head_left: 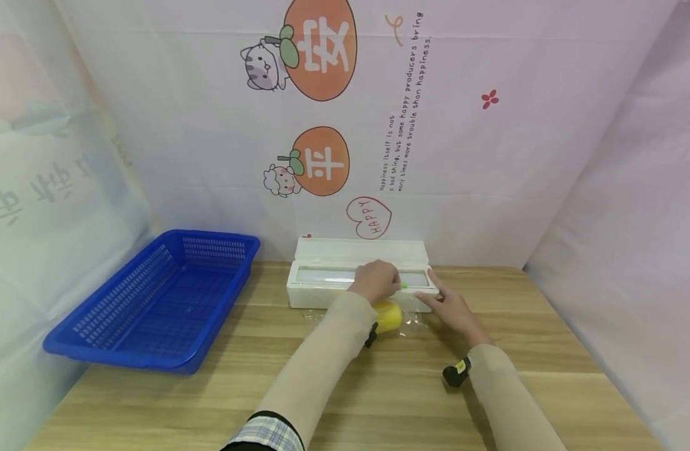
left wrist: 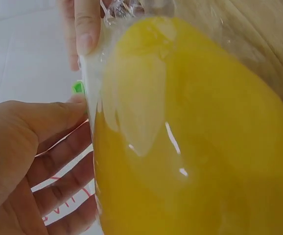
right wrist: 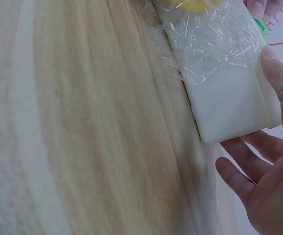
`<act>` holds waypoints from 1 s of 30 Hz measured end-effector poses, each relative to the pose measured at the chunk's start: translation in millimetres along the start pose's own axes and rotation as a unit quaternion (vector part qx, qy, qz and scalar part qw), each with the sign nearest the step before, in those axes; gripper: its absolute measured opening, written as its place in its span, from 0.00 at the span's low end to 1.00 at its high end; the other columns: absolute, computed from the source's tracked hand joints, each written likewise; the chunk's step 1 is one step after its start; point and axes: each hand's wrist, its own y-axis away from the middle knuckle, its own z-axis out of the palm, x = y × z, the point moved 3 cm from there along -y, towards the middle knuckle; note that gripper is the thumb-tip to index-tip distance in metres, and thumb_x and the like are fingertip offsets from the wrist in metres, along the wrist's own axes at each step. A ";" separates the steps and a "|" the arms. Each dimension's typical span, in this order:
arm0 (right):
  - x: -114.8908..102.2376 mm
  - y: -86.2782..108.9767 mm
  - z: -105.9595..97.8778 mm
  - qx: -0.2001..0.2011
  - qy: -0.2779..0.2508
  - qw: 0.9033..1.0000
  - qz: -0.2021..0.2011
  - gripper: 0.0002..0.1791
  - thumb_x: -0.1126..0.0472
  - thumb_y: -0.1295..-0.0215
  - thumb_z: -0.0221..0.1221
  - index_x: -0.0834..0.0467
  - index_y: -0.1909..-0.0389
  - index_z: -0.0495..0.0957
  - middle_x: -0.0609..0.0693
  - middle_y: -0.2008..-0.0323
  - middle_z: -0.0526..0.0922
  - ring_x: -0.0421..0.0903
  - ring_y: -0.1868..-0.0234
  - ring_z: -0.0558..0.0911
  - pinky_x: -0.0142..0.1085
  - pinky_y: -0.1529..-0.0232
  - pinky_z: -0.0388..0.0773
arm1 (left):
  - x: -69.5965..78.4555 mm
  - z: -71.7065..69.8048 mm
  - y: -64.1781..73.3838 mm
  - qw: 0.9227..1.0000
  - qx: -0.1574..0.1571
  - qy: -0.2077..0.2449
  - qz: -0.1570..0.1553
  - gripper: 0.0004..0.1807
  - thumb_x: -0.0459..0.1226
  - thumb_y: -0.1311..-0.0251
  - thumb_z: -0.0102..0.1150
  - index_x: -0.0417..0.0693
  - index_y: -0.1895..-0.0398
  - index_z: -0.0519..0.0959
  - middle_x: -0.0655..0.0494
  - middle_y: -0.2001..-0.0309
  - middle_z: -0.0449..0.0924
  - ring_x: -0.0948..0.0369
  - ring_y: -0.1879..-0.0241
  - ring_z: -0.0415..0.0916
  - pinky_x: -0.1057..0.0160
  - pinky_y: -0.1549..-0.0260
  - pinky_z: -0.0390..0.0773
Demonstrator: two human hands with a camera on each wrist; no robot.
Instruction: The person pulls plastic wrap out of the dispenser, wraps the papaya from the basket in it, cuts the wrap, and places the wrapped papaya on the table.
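Observation:
A white cling film dispenser (head_left: 317, 297) stands at the back of the table, its long lid (head_left: 362, 250) raised behind it. My left hand (head_left: 377, 280) reaches over the dispenser and pinches the small green slider (left wrist: 78, 87) on its front top edge. At the right end, my right hand (head_left: 454, 309) grips the dispenser, thumb on the top edge and fingers around the end. Clear cling film (right wrist: 215, 44) hangs down the front and covers a smooth, rounded yellow thing (head_left: 387, 317) that lies against the dispenser, partly hidden by my left wrist in the head view.
A blue plastic basket (head_left: 210, 326) with slotted walls stands on the left of the wooden table (head_left: 412, 401). Behind the table hangs a printed cloth (head_left: 446, 207), with pale cloth at both sides.

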 end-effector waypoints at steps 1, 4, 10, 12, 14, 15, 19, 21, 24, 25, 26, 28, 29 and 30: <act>0.0 0.0 0.7 0.001 -0.001 1.000 0.001 0.47 0.36 0.32 0.58 0.44 0.20 0.46 0.68 0.33 0.69 0.56 0.46 0.77 0.41 0.51 0.77 | -1.1 -0.3 0.6 1.000 0.002 -0.006 -0.002 0.08 0.47 0.33 0.63 0.58 0.65 0.88 0.68 0.63 0.85 0.66 0.65 0.78 0.57 0.57 0.79; -0.8 0.0 2.2 0.000 -0.002 1.000 0.003 0.47 0.36 0.32 0.58 0.43 0.20 0.46 0.68 0.34 0.70 0.56 0.47 0.77 0.42 0.52 0.78 | -5.4 -1.2 2.7 1.000 -0.001 -0.009 -0.005 0.09 0.48 0.33 0.62 0.59 0.69 0.87 0.69 0.66 0.84 0.66 0.66 0.77 0.57 0.59 0.78; -2.7 1.0 1.2 0.002 0.006 1.000 0.001 0.47 0.34 0.32 0.57 0.42 0.20 0.45 0.68 0.31 0.65 0.59 0.44 0.76 0.50 0.46 0.76 | -19.5 -9.5 10.8 1.000 -0.007 0.013 -0.001 0.14 0.46 0.32 0.62 0.55 0.77 0.83 0.66 0.70 0.82 0.66 0.70 0.74 0.63 0.64 0.77; -2.9 1.7 0.8 0.006 0.006 1.000 0.003 0.47 0.34 0.33 0.57 0.42 0.20 0.46 0.67 0.29 0.63 0.60 0.43 0.76 0.52 0.45 0.76 | -24.4 -11.4 14.3 1.000 -0.010 0.020 -0.003 0.10 0.46 0.32 0.62 0.55 0.69 0.86 0.65 0.65 0.84 0.65 0.66 0.76 0.62 0.60 0.78; -3.1 2.0 1.2 0.006 0.010 1.000 0.000 0.47 0.35 0.32 0.57 0.43 0.20 0.46 0.68 0.28 0.60 0.60 0.43 0.76 0.53 0.45 0.76 | -28.7 -12.0 17.2 1.000 -0.012 0.027 -0.009 0.08 0.46 0.32 0.62 0.55 0.61 0.88 0.65 0.60 0.86 0.65 0.61 0.78 0.61 0.55 0.79; -2.9 1.9 1.6 0.006 0.011 1.000 -0.001 0.47 0.35 0.32 0.57 0.44 0.20 0.46 0.67 0.27 0.60 0.60 0.43 0.76 0.52 0.45 0.76 | -30.6 -12.0 18.4 0.999 -0.012 0.028 -0.011 0.09 0.46 0.32 0.62 0.56 0.58 0.88 0.64 0.58 0.86 0.64 0.59 0.79 0.60 0.53 0.78; -2.0 1.4 4.1 0.001 0.014 1.000 0.000 0.47 0.34 0.32 0.57 0.43 0.20 0.46 0.68 0.27 0.60 0.59 0.45 0.77 0.50 0.47 0.77 | -36.0 -12.0 22.4 0.999 -0.017 0.034 -0.011 0.10 0.46 0.31 0.61 0.55 0.54 0.87 0.63 0.55 0.86 0.63 0.56 0.80 0.59 0.49 0.78; -1.4 1.0 5.0 0.000 0.012 1.000 0.005 0.47 0.34 0.33 0.57 0.41 0.20 0.46 0.67 0.28 0.60 0.59 0.45 0.77 0.50 0.47 0.77 | -38.5 -13.0 24.2 0.999 -0.017 0.034 -0.010 0.10 0.45 0.31 0.61 0.55 0.54 0.87 0.63 0.55 0.86 0.63 0.55 0.80 0.59 0.49 0.78; -0.7 0.6 4.7 0.002 0.013 1.000 0.010 0.48 0.33 0.34 0.57 0.40 0.20 0.46 0.67 0.28 0.60 0.58 0.45 0.77 0.49 0.47 0.77 | -44.1 -14.8 26.1 0.999 -0.013 0.036 -0.013 0.09 0.45 0.31 0.62 0.56 0.55 0.87 0.64 0.56 0.86 0.63 0.56 0.79 0.59 0.49 0.77; -0.6 0.5 4.1 0.005 0.013 1.000 0.012 0.48 0.32 0.34 0.57 0.39 0.20 0.46 0.67 0.28 0.61 0.58 0.45 0.77 0.50 0.47 0.77 | -46.3 -15.3 26.5 0.999 -0.011 0.036 -0.013 0.08 0.45 0.32 0.62 0.56 0.56 0.87 0.64 0.57 0.86 0.64 0.56 0.79 0.59 0.49 0.77; -0.8 0.7 3.4 0.007 0.014 1.000 0.013 0.47 0.32 0.34 0.57 0.39 0.20 0.46 0.67 0.28 0.61 0.58 0.45 0.77 0.50 0.47 0.77 | -48.8 -15.8 26.9 0.999 -0.009 0.037 -0.015 0.08 0.44 0.32 0.62 0.56 0.56 0.88 0.64 0.57 0.86 0.64 0.56 0.79 0.59 0.50 0.77; -1.7 1.3 1.9 0.009 0.017 1.000 0.013 0.47 0.33 0.34 0.57 0.39 0.20 0.46 0.68 0.28 0.61 0.59 0.45 0.77 0.50 0.47 0.77 | -54.0 -15.9 27.7 0.999 -0.007 0.039 -0.018 0.07 0.44 0.32 0.63 0.57 0.57 0.88 0.65 0.57 0.85 0.64 0.56 0.79 0.59 0.50 0.77; -2.4 1.9 1.3 0.009 0.018 1.000 0.013 0.47 0.33 0.33 0.57 0.39 0.20 0.46 0.68 0.29 0.62 0.59 0.45 0.77 0.50 0.47 0.77 | -56.1 -16.0 28.4 0.999 -0.006 0.037 -0.018 0.07 0.44 0.32 0.63 0.57 0.57 0.88 0.65 0.57 0.85 0.64 0.56 0.79 0.59 0.49 0.77; -3.2 2.5 0.8 0.009 0.019 1.000 0.013 0.47 0.34 0.33 0.57 0.40 0.20 0.46 0.68 0.29 0.62 0.59 0.45 0.77 0.50 0.47 0.77 | -58.0 -16.0 29.2 0.999 -0.006 0.037 -0.018 0.07 0.44 0.32 0.63 0.57 0.57 0.88 0.65 0.57 0.85 0.64 0.55 0.79 0.59 0.49 0.77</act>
